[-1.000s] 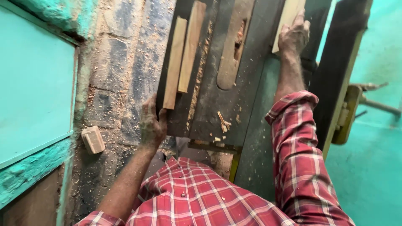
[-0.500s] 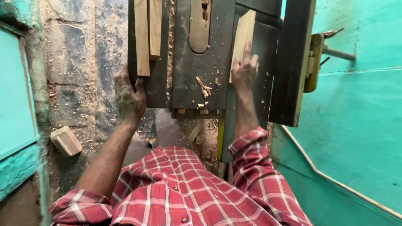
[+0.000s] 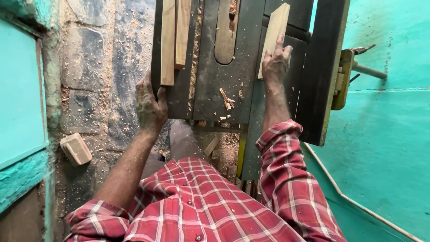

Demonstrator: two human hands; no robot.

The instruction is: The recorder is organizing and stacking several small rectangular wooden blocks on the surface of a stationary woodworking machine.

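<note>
One pale wooden board (image 3: 274, 36) lies under the flat right hand (image 3: 275, 62); left hand (image 3: 150, 105) grips the saw table (image 3: 215, 89).

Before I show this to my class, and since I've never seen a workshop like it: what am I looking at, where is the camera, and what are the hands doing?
The camera sits on the person's head and looks down past a red checked shirt at the hands. In front is a dark saw table with a slot plate in its middle and small wood chips near its close edge. The right hand lies flat on a pale board on the table. The left hand grips the table's left edge, beside two wood strips lying side by side. A small wood block sits on the sawdusty stone floor. The walls are turquoise.
</note>
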